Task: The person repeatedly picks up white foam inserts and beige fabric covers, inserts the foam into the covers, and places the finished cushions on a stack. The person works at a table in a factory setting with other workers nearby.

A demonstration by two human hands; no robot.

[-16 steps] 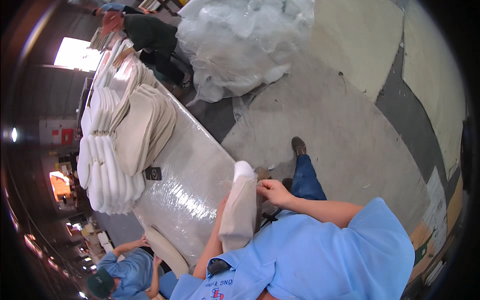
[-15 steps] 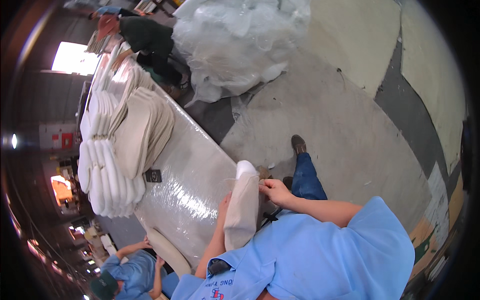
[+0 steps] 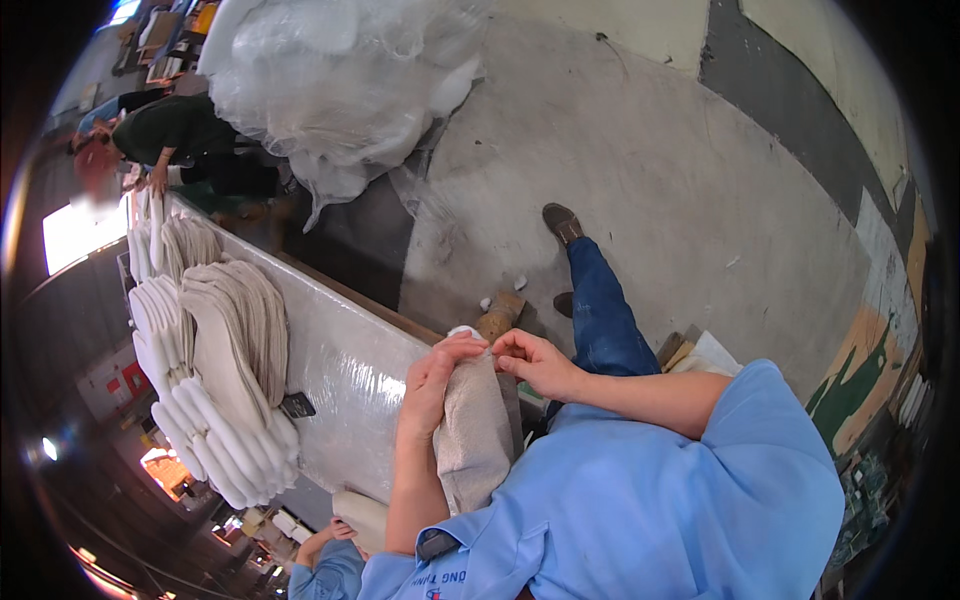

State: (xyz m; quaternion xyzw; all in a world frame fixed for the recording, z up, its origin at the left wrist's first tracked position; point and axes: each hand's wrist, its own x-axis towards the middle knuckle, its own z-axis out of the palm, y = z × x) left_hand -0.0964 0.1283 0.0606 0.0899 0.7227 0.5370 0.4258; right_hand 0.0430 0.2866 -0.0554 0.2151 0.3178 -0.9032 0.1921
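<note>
Worktable (image 3: 350, 400): left of the hands, running away toward the far left.
Stacked fabric covers (image 3: 235, 320): on the table, right of the stacked pads (image 3: 215, 435).
Small flat case (image 3: 297, 404): on the table, just right of the stacks.
Hands: left hand (image 3: 437, 375) and right hand (image 3: 535, 362) meeting at the far end of a fabric sleeve (image 3: 468, 440), before the torso.
Bagged bundle (image 3: 340, 80): on the floor, beyond the table's right edge.
Co-workers: one (image 3: 185, 130) at the table's far end; another (image 3: 330, 570) left of the left forearm.

Probably a workshop: worktable (image 3: 345, 405), stacked pads (image 3: 222, 440).
</note>
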